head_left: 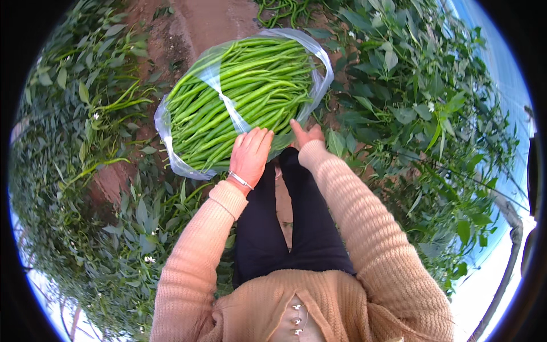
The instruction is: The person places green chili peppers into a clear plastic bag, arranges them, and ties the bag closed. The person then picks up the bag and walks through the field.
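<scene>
A clear plastic bag [323, 61] lies in front of me, packed with long green chili peppers [245, 91] laid side by side. Its plastic bunches up at both ends, and a strip of it crosses over the peppers. My left hand [248, 154], a bracelet on its wrist, rests flat on the near side of the load with its fingers stretched out. At the bag's near right edge is my right hand [309, 135]. One of its digits points toward the peppers; the others look curled at the plastic and are partly hidden.
Leafy pepper plants [399, 108] crowd the right side, and more plants [85, 188] with hanging peppers fill the left. A bare soil path [211, 20] runs beyond the bag. Loose green peppers [285, 11] lie at the far edge. Blue sheeting [501, 62] curves along the right.
</scene>
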`<action>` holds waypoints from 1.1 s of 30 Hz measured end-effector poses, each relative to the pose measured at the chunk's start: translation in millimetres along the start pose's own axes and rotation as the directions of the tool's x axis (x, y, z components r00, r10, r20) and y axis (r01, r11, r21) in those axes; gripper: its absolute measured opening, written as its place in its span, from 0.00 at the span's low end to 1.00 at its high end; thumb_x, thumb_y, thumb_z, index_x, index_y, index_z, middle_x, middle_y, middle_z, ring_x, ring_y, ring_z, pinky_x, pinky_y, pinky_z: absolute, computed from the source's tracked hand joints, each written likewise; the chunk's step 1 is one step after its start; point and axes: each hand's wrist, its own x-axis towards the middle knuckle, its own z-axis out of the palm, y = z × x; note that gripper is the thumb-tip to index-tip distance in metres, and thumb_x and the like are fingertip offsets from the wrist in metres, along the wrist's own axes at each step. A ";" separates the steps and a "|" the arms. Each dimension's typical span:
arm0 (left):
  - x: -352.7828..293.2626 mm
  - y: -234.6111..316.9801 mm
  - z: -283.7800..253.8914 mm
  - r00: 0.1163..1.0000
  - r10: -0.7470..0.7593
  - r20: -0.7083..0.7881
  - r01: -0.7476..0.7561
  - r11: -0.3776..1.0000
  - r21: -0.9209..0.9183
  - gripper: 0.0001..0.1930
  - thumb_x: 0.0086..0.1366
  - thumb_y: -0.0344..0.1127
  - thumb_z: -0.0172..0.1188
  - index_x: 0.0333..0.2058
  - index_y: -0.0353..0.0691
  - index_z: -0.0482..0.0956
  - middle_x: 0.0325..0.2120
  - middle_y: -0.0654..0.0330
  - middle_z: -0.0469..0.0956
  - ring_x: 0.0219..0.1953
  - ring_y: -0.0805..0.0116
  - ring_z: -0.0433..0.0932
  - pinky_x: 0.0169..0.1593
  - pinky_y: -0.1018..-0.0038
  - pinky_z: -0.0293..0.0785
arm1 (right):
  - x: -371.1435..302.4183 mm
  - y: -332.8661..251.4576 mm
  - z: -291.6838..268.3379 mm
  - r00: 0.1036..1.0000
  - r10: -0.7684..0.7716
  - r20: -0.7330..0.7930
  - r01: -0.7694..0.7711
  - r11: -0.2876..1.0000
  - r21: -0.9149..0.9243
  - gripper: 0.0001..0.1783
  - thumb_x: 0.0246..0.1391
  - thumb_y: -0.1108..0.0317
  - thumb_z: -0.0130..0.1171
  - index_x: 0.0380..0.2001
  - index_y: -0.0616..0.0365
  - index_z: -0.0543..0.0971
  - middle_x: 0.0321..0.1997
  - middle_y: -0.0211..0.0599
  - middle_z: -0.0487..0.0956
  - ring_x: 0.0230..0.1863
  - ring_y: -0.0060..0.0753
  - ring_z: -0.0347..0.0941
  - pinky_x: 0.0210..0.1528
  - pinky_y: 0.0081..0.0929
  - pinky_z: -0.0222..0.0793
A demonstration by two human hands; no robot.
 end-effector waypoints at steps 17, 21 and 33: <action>74.1 30.2 88.4 0.730 -0.435 0.527 0.244 0.886 0.393 0.11 0.60 0.29 0.53 0.41 0.38 0.77 0.35 0.50 0.81 0.33 0.53 0.83 0.34 0.61 0.80 | 29.5 47.8 4.8 0.981 -0.063 0.182 -0.031 0.879 0.476 0.16 0.49 0.61 0.57 0.22 0.68 0.77 0.16 0.41 0.74 0.20 0.27 0.67 0.28 0.35 0.65; 96.4 34.4 101.0 0.594 -0.568 0.569 0.302 0.814 0.497 0.08 0.63 0.32 0.54 0.33 0.41 0.83 0.35 0.51 0.83 0.38 0.54 0.83 0.39 0.63 0.81 | 26.6 38.2 6.2 0.980 -0.108 0.168 0.009 0.865 0.501 0.17 0.49 0.61 0.57 0.22 0.68 0.78 0.17 0.45 0.76 0.21 0.31 0.71 0.29 0.36 0.67; 83.5 33.9 94.5 0.470 -0.546 0.694 0.216 0.833 0.509 0.10 0.64 0.33 0.54 0.38 0.43 0.84 0.38 0.53 0.83 0.42 0.55 0.83 0.43 0.65 0.80 | 26.8 49.9 8.0 0.960 -0.103 0.261 0.013 0.946 0.325 0.21 0.51 0.55 0.59 0.27 0.67 0.78 0.26 0.54 0.78 0.29 0.48 0.76 0.36 0.41 0.69</action>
